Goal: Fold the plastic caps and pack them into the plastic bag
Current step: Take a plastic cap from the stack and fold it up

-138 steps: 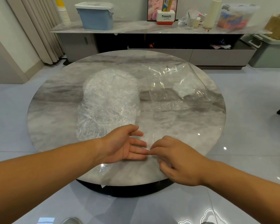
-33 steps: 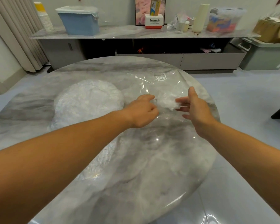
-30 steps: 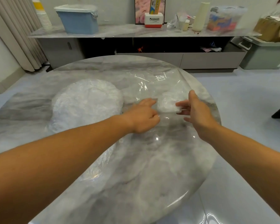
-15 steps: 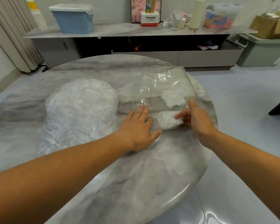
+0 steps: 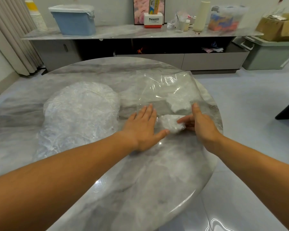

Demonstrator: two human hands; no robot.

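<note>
Folded cap [image 5: 173, 124] lies at the plastic bag [image 5: 165, 88] mouth, your right hand [image 5: 201, 125] touching it with straight fingers. Pin the bag with your flat, open-fingered left hand [image 5: 143, 126] and slide the cap in low.

Two folded caps [image 5: 173, 125], one bag [image 5: 150, 90]

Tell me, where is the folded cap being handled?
In the head view, the folded cap sits right of centre on the table, between the left hand and the right hand touching it, at the plastic bag's near edge.
</note>
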